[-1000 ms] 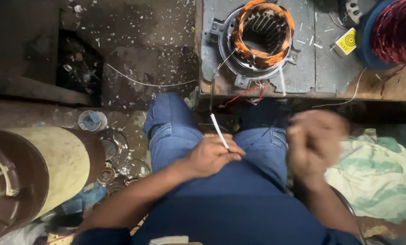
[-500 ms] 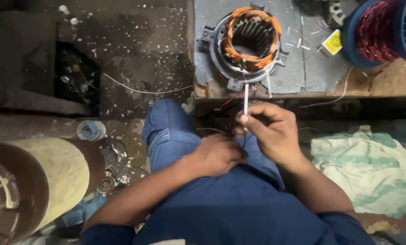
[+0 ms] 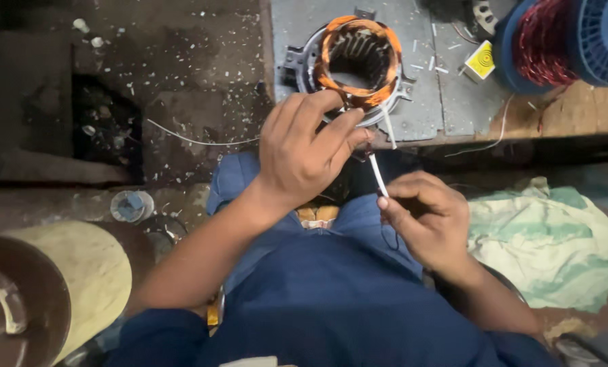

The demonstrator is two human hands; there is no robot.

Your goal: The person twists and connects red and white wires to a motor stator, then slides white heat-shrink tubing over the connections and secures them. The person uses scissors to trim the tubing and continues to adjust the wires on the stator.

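Our right hand (image 3: 429, 217) pinching white sleeve (image 3: 377, 175), our left hand (image 3: 304, 153) fingers closed at its upper end, stator (image 3: 355, 64) just beyond

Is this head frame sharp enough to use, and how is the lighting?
Head view: both hands, left and right, are sharp, without motion blur; light is dim and warm, the floor pit falls into deep shadow, and the wound stator is evenly lit, without glare.
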